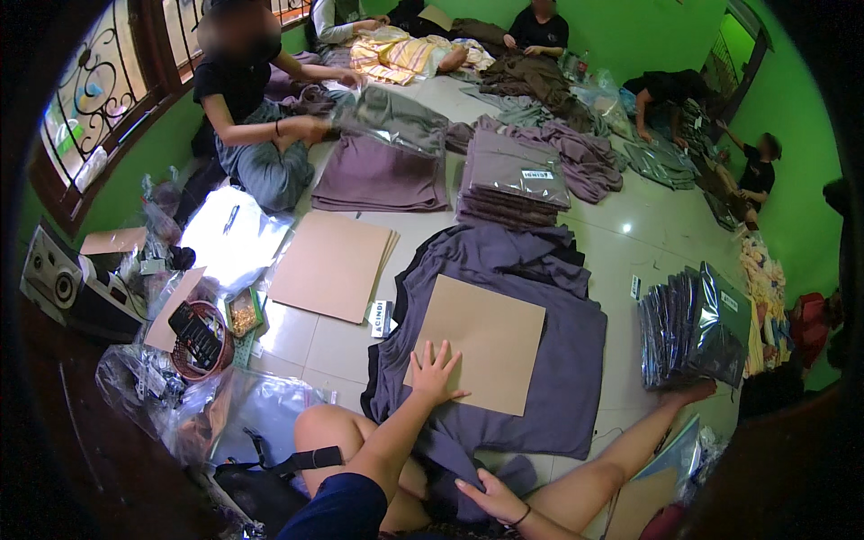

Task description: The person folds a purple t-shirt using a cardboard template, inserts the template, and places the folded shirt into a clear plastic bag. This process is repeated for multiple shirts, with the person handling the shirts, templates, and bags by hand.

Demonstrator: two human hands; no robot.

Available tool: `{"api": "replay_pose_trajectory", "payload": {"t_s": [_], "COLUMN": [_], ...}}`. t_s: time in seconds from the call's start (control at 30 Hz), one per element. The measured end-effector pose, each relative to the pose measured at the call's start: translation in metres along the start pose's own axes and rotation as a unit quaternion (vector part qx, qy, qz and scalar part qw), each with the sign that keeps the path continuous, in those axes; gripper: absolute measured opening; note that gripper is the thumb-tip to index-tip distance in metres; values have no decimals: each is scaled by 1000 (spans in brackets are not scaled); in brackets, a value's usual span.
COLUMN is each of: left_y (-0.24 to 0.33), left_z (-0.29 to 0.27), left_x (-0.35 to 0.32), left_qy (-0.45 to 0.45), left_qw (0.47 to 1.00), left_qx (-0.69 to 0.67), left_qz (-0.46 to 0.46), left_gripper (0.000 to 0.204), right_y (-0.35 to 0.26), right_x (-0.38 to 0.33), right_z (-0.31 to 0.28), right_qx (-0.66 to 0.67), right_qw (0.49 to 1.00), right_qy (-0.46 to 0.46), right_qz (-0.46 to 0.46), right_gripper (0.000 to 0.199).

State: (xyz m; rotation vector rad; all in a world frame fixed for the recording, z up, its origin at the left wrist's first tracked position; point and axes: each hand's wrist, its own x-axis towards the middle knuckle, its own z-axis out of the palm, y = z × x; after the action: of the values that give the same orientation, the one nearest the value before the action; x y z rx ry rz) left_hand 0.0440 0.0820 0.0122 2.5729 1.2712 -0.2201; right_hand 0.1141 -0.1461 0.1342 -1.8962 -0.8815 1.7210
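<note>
A purple-grey garment (562, 378) is spread on the floor in front of me, over a darker one whose edge shows at its left. On top of it rests a tan cardboard sheet (490, 337), slightly turned. My left hand (436, 371) lies on the sheet's lower left corner with its fingers spread. Close to my lap, my right hand (495, 497) is closed on a narrow part of the garment, perhaps a sleeve, fingers wrapped round the cloth.
Cardboard sheets (328, 265) are stacked at left, beside a white tag (380, 319). A basket (200, 346) holds a phone. Bagged garments (693, 324) stand at right; a folded stack (513, 175) lies ahead. Several people sit around, one person (247, 108) handling a bagged garment.
</note>
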Motion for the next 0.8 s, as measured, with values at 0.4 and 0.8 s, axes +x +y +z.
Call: {"api": "replay_pose_trajectory", "payload": {"t_s": [0.4, 0.8], "left_y": [-6, -32], "left_z": [8, 12], "left_x": [1, 23], "left_qy": [-9, -99], "left_qw": [1000, 987], "left_qx": [28, -119], "left_qz": [10, 51], "left_gripper": [87, 61], "right_y": [27, -13], "right_x": [-37, 32], "right_z": [-28, -69], "right_qx": [-181, -147], "right_qw": [917, 862], "right_qy": [-279, -396], "right_qz": [-222, -281], "right_gripper": [20, 30]}}
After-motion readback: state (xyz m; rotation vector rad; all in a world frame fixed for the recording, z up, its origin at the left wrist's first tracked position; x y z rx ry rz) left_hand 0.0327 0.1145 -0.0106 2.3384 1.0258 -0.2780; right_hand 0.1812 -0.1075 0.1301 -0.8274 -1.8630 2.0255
